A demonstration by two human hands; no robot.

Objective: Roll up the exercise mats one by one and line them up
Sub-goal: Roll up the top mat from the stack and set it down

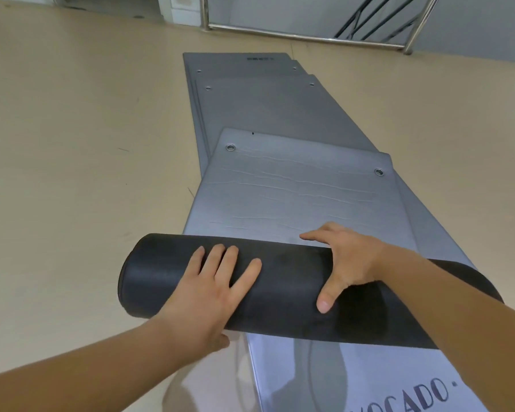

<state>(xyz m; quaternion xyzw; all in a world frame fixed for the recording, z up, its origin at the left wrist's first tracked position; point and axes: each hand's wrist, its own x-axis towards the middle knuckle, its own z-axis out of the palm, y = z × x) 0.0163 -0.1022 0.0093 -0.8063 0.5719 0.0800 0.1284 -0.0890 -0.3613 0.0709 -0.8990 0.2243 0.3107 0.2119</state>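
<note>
Roll (289, 281) lying crosswise under flat, spread left fingers (220, 260) and hooked right fingers (312, 234), unrolled mat (295, 191) stretching straight away beyond them.

The top mat (298, 194) is partly rolled: its black underside forms a thick roll (283, 281) lying crosswise at the near end, while the grey, creased rest lies flat with two metal eyelets (230, 147) at its far edge. It lies on a stack of grey mats (250, 105), flat and staggered on the floor (72, 144).
</note>
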